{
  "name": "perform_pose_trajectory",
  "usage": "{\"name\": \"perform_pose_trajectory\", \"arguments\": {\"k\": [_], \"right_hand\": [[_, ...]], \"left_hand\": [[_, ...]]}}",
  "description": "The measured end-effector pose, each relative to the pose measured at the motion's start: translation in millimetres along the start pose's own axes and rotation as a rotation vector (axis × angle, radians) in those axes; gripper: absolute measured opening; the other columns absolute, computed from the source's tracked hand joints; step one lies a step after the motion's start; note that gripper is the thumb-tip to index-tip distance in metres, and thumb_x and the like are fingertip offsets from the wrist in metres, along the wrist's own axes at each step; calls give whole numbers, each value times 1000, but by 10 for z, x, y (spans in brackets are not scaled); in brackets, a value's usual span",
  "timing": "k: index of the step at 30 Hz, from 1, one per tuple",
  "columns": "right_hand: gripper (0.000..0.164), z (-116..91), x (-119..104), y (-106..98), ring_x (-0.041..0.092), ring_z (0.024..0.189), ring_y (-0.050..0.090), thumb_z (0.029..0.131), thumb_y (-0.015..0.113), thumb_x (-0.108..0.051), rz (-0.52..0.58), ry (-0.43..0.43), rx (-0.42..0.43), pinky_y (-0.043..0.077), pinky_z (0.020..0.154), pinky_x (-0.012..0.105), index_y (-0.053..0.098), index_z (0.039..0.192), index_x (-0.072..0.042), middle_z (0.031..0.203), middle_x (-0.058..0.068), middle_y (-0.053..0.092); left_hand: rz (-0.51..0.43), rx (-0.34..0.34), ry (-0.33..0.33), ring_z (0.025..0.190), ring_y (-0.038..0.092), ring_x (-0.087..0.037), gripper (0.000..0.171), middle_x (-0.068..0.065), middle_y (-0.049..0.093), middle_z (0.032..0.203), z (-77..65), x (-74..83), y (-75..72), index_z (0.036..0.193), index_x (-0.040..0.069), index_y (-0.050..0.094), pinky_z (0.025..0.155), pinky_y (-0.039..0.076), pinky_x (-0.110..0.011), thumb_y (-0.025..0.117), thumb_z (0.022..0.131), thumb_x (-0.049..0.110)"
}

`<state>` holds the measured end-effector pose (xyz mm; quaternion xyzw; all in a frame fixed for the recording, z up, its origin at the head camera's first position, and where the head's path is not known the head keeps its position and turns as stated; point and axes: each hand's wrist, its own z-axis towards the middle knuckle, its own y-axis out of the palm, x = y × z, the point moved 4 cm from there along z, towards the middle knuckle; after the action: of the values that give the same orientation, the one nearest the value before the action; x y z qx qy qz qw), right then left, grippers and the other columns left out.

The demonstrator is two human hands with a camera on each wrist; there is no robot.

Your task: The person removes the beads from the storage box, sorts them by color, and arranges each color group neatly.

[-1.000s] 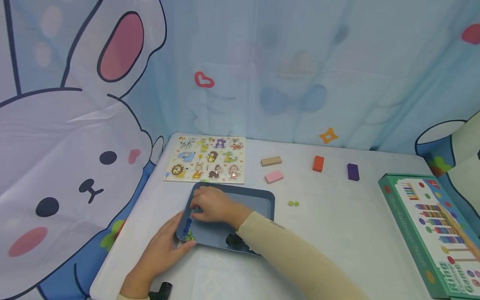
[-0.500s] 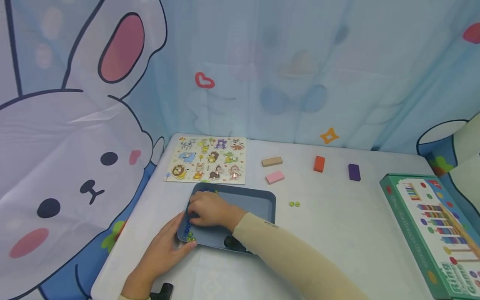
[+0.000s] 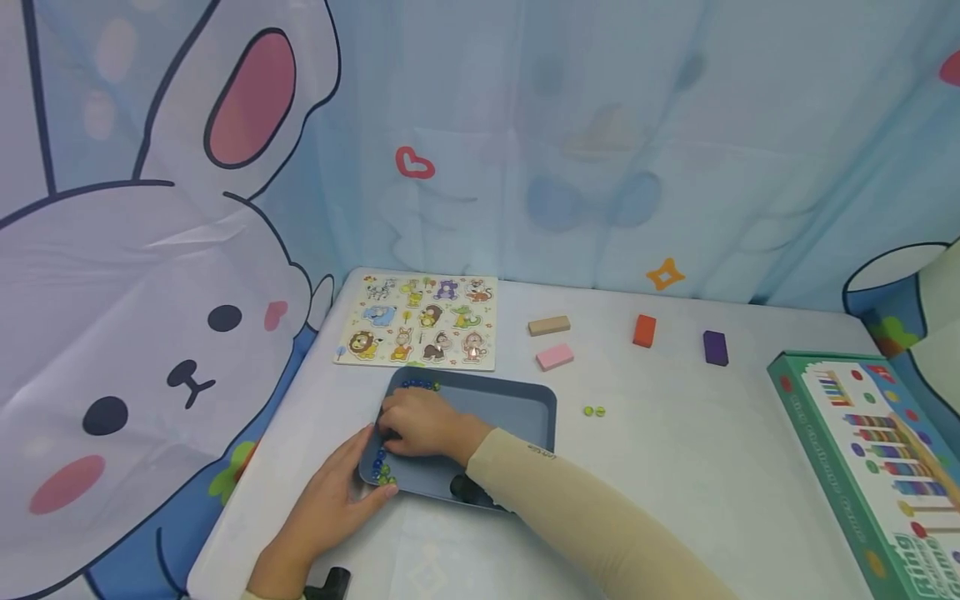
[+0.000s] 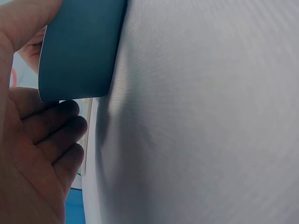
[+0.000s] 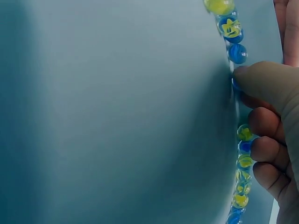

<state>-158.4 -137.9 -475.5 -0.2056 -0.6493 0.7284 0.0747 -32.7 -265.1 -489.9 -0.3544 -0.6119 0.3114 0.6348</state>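
A blue-grey tray (image 3: pixel 495 402) lies on the white table with small glass marbles along its left edge. Blue marbles (image 3: pixel 417 384) show at its far left corner, and green ones (image 3: pixel 386 475) at the near left corner. My left hand (image 3: pixel 326 504) holds the near left corner from outside, its thumb along the near wall, fingers by the left side. My right hand (image 3: pixel 423 421) reaches into the tray at the left wall. In the right wrist view its thumb and a finger pinch a blue marble (image 5: pixel 236 85), mostly hidden, within the marble row.
Behind the tray lies an animal puzzle board (image 3: pixel 416 321). Wooden (image 3: pixel 549 326), pink (image 3: pixel 555 357), orange (image 3: pixel 644 331) and purple blocks (image 3: pixel 716 348) lie to its right. Two green marbles (image 3: pixel 594 412) rest right of the tray. A green game box (image 3: pixel 870 467) stands at the far right.
My right hand has shifted slightly nearer along the tray's left wall, uncovering marbles at the far left corner. My left hand stays at the tray corner. The head view has turned a little.
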Motion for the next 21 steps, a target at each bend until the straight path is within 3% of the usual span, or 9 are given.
{"name": "perform_pose_trajectory", "arguments": {"k": [10,21], "right_hand": [[15,-69,55,-31,5,88,62,91,79,-37,5,21,52,54,81,20,83,102,-27,92,-13,68],[15,-276,168,-367,4,84,58,93,79,-38,16,81,116,49,73,18,83,101,-26,91,-12,67]], "left_hand": [[11,2,-1,153,40,-38,100,-14,40,168,-16,39,-13,165,10,32,120,40,-62,73,91,63],[4,-6,-7,154,40,-38,104,-14,39,168,-4,-10,12,166,10,30,120,40,-62,72,89,66]]}}
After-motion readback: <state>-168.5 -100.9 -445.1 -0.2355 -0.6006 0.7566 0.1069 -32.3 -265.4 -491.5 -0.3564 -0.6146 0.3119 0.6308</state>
